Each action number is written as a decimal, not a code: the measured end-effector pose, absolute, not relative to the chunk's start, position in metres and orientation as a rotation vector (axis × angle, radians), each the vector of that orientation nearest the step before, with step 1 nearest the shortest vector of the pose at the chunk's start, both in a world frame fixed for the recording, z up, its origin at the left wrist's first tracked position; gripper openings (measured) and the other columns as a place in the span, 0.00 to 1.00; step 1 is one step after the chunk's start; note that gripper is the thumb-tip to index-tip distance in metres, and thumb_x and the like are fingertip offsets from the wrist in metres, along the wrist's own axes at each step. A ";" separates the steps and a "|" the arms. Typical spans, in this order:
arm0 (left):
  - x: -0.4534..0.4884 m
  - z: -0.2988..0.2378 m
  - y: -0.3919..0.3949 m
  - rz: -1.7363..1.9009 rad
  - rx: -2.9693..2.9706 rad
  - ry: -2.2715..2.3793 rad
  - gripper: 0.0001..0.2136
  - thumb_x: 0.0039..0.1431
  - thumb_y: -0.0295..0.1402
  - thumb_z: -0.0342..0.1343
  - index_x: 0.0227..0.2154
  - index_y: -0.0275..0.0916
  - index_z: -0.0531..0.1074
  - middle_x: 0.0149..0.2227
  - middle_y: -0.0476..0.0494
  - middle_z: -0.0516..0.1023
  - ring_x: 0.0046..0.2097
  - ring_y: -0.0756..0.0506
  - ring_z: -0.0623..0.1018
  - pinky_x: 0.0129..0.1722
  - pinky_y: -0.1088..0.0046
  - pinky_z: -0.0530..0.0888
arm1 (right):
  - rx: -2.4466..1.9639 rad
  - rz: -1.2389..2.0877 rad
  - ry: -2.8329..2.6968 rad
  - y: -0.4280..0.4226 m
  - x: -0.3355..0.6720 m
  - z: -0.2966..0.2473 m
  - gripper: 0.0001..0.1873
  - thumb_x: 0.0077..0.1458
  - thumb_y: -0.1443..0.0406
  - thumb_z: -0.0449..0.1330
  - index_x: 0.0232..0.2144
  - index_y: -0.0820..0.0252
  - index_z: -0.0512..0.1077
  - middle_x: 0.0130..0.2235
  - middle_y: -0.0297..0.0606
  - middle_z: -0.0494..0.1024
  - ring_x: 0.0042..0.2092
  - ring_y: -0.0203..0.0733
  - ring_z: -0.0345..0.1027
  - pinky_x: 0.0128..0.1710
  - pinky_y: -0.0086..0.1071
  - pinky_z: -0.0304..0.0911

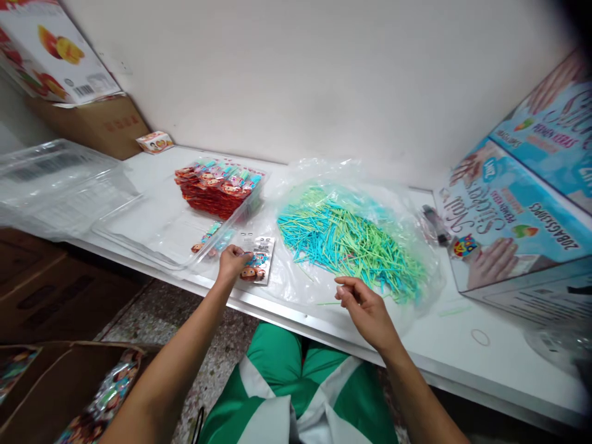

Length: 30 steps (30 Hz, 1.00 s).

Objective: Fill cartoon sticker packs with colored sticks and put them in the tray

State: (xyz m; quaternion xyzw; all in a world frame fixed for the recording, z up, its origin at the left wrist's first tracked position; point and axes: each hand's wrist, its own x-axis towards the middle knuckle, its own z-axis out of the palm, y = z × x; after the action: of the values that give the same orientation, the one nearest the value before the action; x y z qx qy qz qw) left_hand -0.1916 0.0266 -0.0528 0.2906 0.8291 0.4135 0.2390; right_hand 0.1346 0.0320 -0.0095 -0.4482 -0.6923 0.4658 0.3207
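My left hand (232, 264) is closed, thumb and finger pinching the left edge of a small printed packet (261, 262) on the table. The packet is silvery with cartoon figures. My right hand (365, 308) hovers at the front edge of a loose pile of thin green and blue plastic sticks (342, 237), its fingers curled together. Whether anything is between those fingertips I cannot make out. One green stick (327, 303) lies just left of that hand. Left of my left hand, a clear plastic tray (143, 225) holds a stack of red printed packets (210, 191).
A clear plastic bag (319, 169) spreads beneath the sticks. Blue printed boxes (513, 216) stand at the right, near a rubber band (480, 337). Clear containers (60, 179) and a brown carton (97, 123) are at the left. Open cartons (46, 388) sit below the table.
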 end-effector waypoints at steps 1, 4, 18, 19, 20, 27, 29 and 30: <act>-0.184 -0.048 0.024 1.212 0.791 2.191 0.15 0.38 0.40 0.61 0.26 0.36 0.65 0.22 0.54 0.66 0.24 0.53 0.67 0.25 0.77 0.64 | -1.184 1.243 -1.807 0.031 0.131 -0.012 0.15 0.56 0.57 0.54 0.43 0.57 0.68 0.31 0.35 0.72 0.31 0.36 0.65 0.34 0.31 0.63; -0.145 -0.033 0.013 1.401 0.801 1.742 0.17 0.37 0.41 0.63 0.29 0.36 0.69 0.25 0.52 0.70 0.25 0.52 0.69 0.25 0.77 0.65 | -1.187 1.337 -1.754 0.027 0.114 -0.020 0.18 0.53 0.56 0.56 0.44 0.59 0.67 0.35 0.37 0.73 0.36 0.38 0.67 0.38 0.33 0.64; -0.052 -0.051 0.008 1.169 0.574 1.165 0.14 0.39 0.38 0.67 0.27 0.32 0.78 0.30 0.38 0.79 0.31 0.47 0.75 0.33 0.72 0.69 | -1.020 1.790 -1.840 0.023 0.121 -0.048 0.16 0.55 0.54 0.52 0.28 0.61 0.66 0.25 0.31 0.71 0.26 0.33 0.64 0.27 0.26 0.59; -0.052 -0.054 0.010 1.177 0.569 1.183 0.14 0.38 0.38 0.67 0.26 0.32 0.78 0.29 0.38 0.79 0.32 0.46 0.76 0.34 0.72 0.70 | -1.073 1.734 -1.904 0.031 0.130 -0.049 0.16 0.56 0.54 0.50 0.29 0.61 0.67 0.26 0.32 0.72 0.27 0.34 0.65 0.27 0.27 0.60; -0.052 -0.057 0.012 1.189 0.567 1.205 0.14 0.37 0.37 0.68 0.25 0.32 0.78 0.29 0.38 0.79 0.32 0.46 0.76 0.35 0.72 0.70 | -1.169 1.608 -1.972 0.039 0.140 -0.049 0.17 0.57 0.54 0.50 0.29 0.61 0.67 0.27 0.33 0.73 0.27 0.35 0.66 0.27 0.28 0.60; -0.063 -0.080 0.015 1.225 0.602 1.296 0.15 0.35 0.38 0.68 0.25 0.32 0.78 0.28 0.39 0.79 0.30 0.46 0.76 0.32 0.72 0.70 | -1.556 0.393 -2.629 0.069 0.174 -0.044 0.13 0.57 0.61 0.51 0.43 0.57 0.66 0.39 0.40 0.73 0.37 0.41 0.68 0.31 0.30 0.55; -0.068 -0.085 0.015 1.212 0.627 1.299 0.15 0.36 0.39 0.67 0.25 0.32 0.78 0.27 0.39 0.79 0.29 0.47 0.75 0.30 0.73 0.69 | -1.370 0.343 -2.853 0.062 0.159 -0.044 0.13 0.57 0.61 0.50 0.45 0.56 0.65 0.43 0.40 0.72 0.39 0.42 0.68 0.32 0.30 0.55; -0.070 -0.087 0.015 1.193 0.647 1.295 0.15 0.37 0.39 0.67 0.25 0.32 0.78 0.27 0.40 0.79 0.28 0.47 0.75 0.30 0.74 0.69 | -1.300 0.332 -2.951 0.059 0.149 -0.045 0.13 0.57 0.61 0.50 0.44 0.57 0.65 0.42 0.41 0.72 0.39 0.42 0.68 0.32 0.30 0.55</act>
State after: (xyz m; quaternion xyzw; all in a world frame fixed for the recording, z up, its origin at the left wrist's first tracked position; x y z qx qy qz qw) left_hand -0.0699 0.0151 -0.0866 0.2780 0.5568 0.5126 0.5915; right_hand 0.1493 0.0590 -0.0446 -0.4004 -0.9092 0.1022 -0.0501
